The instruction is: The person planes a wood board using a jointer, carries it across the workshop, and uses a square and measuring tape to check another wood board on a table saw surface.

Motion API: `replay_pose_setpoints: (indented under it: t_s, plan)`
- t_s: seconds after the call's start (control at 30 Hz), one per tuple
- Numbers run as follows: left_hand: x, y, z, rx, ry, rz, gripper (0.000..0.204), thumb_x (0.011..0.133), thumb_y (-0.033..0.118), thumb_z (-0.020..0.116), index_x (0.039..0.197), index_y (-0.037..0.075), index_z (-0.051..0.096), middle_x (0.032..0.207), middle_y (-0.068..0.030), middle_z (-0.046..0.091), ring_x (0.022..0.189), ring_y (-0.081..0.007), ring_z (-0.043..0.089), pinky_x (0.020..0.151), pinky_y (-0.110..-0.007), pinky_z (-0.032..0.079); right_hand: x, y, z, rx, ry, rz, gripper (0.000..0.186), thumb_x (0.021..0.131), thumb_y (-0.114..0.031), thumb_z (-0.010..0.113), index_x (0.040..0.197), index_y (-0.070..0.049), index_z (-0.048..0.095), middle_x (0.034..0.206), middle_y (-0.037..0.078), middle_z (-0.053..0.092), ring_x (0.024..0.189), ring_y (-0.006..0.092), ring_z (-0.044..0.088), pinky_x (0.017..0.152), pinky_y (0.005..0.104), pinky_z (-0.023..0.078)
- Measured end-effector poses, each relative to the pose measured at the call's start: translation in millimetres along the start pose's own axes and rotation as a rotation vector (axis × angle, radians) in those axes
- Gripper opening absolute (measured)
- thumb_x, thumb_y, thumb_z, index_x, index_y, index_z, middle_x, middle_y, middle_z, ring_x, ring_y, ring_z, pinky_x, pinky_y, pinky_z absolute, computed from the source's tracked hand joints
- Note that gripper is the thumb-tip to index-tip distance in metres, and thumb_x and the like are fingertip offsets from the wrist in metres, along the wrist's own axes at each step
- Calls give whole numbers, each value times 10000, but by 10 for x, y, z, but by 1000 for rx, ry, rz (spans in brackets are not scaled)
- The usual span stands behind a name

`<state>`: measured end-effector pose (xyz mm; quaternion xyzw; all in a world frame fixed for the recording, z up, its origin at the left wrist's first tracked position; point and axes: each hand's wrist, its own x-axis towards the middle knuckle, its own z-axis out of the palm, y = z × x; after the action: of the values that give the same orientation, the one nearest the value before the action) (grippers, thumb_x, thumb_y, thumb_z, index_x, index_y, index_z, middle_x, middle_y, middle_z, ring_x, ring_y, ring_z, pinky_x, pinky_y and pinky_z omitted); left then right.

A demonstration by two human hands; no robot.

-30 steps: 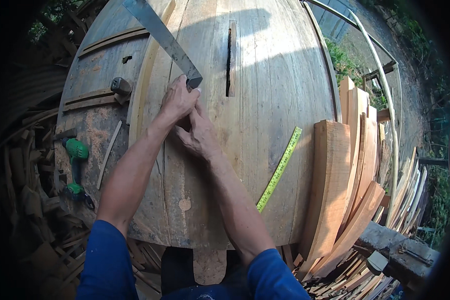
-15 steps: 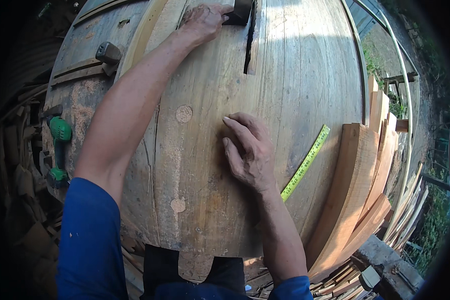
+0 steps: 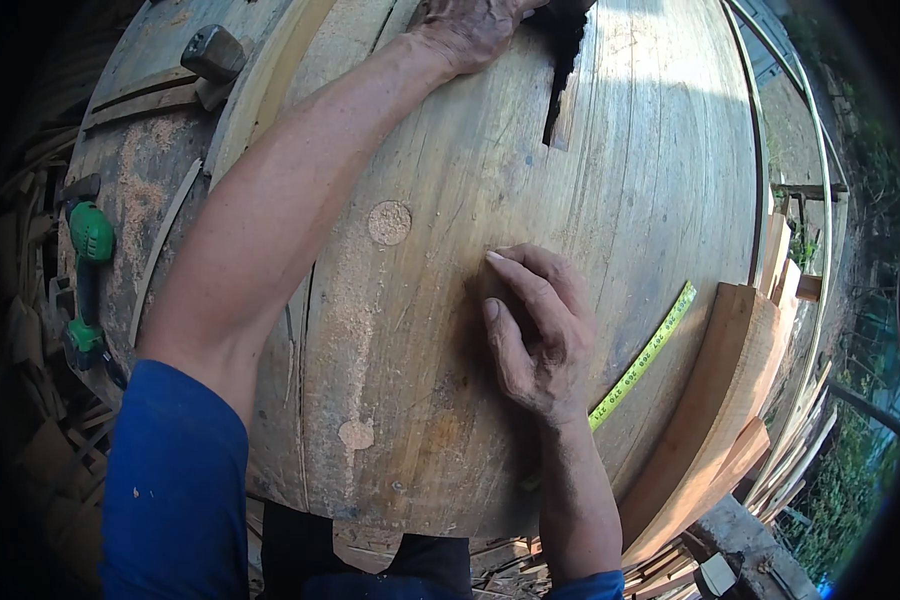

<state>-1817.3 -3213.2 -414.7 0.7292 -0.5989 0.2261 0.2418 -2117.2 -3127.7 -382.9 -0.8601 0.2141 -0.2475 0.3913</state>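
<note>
At the far edge of view my left hand (image 3: 470, 30) has its fingers curled by a dark object beside the slot (image 3: 562, 95) in the wooden bench top (image 3: 450, 190). The upper edge cuts off part of that hand, so what it holds cannot be made out. My right hand (image 3: 545, 325) hangs low over or rests on the bench, thumb and fingers bent but apart, with nothing between them. Just right of its wrist lies a yellow-green measuring tape strip (image 3: 642, 355). Sawdust fills two round recesses, one of them (image 3: 389, 222) left of the right hand.
A hammer head (image 3: 213, 54) and a green-and-black power tool (image 3: 92, 235) lie on the left. A raised wooden strip (image 3: 282, 75) runs along the bench there. Thick timber boards (image 3: 705, 410) lean at the right edge, with wood offcuts (image 3: 660, 575) below.
The view has shifted, so the bench looks slightly moved. My left hand has gone farther away and to the right, partly out of the picture. My right hand keeps its pose by the tape.
</note>
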Motion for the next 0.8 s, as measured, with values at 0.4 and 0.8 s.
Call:
replay_pose_setpoints:
  t_s: [0.4,0.8]
  plan:
    - [-25,-8,-58,-57,-61,13,261,919,170,618,1170,125,676,1124,-133,671,1121,-342,607,964,-549,461,27,-61,19,-84,-39,7,377,748,-62,730,1125,-49,711,1110,111,670,998,270,637,887,389,443]
    - [9,-30,-107,-136,-51,47,221,859,179,689,1059,85,688,1060,-136,686,1065,-342,620,949,-507,457,73,-98,-18,-127,-80,-29,360,748,-85,728,1106,-56,710,1085,101,662,992,275,634,866,393,443]
